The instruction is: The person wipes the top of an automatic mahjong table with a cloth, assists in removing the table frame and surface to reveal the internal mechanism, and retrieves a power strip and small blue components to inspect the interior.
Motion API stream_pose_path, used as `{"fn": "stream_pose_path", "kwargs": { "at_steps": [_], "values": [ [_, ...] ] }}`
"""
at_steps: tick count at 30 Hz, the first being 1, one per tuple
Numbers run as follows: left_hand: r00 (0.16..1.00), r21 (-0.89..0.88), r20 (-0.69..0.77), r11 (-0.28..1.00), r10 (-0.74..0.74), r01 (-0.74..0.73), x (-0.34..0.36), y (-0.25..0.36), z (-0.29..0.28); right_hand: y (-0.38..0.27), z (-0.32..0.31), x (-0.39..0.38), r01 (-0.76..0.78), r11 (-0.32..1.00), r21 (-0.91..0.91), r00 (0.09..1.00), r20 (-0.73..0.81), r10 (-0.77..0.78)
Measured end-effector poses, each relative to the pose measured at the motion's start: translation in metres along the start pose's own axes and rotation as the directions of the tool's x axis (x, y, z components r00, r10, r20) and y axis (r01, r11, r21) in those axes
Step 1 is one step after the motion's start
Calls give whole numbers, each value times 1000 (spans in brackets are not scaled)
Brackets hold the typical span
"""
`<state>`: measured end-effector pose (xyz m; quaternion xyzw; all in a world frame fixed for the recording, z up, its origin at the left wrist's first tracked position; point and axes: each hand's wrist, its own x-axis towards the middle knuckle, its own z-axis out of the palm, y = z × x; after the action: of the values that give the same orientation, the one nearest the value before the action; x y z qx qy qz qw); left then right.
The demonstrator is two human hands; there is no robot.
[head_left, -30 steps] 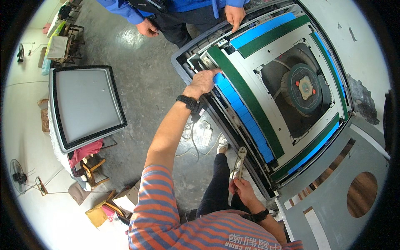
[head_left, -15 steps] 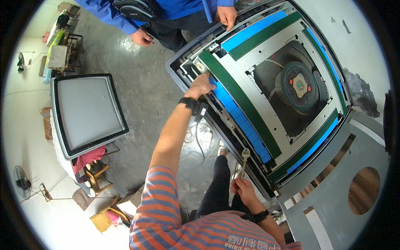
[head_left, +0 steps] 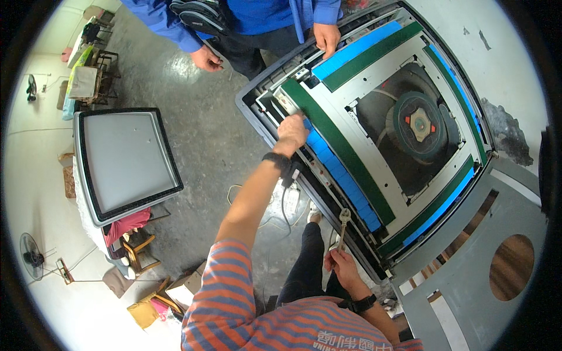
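Note:
My left hand point(head_left: 293, 132) is at the upper left end of a row of blue mahjong tiles point(head_left: 342, 174) in an opened automatic mahjong table point(head_left: 319, 86). Its fingers are curled around the end of the row; the palm side is hidden. My right hand point(head_left: 344, 267) is low, in front of my body, closed around the handle of a metal wrench point(head_left: 345, 219). The wrench points upward, its head over the table's near edge. Green strips point(head_left: 345, 158) and a white frame surround a dark well with a round turntable point(head_left: 420, 124).
Across the table stands a person in blue, one hand point(head_left: 326, 38) on the table's edge. A grey panel with a round hole point(head_left: 468, 251) leans at the lower right. A grey tabletop with a black rim point(head_left: 130, 161) lies at the left. A cable point(head_left: 285, 205) hangs below my left wrist.
My left hand has shifted slightly right and toward me along the tile row, its fingers more curled. My right hand with the wrench has hardly moved.

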<state>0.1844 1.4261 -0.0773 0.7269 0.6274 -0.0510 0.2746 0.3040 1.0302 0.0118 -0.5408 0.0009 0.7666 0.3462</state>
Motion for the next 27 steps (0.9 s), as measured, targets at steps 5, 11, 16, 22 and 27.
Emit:
{"fn": "stream_pose_path", "kwargs": {
  "at_steps": [5,11,16,22,27],
  "values": [
    [988,-8,-155,1000,-1,0,-19,7,12,-1,2,2,13,999,33,1000,-5,-12],
    [1000,-505,-12,863,-12,5,-13,-35,-2,-14,5,4,40,995,87,999,21,-42],
    [974,-942,99,334,202,27,-102,-10,-41,-113,56,36,303,953,12,950,-81,-302],
    [968,-943,-77,297,239,-148,-187,22,-88,-174,117,51,546,837,25,835,65,-547],
    [932,-910,-250,264,263,-319,-212,19,-110,-184,136,37,624,781,-28,771,186,-609]
  ]
}}
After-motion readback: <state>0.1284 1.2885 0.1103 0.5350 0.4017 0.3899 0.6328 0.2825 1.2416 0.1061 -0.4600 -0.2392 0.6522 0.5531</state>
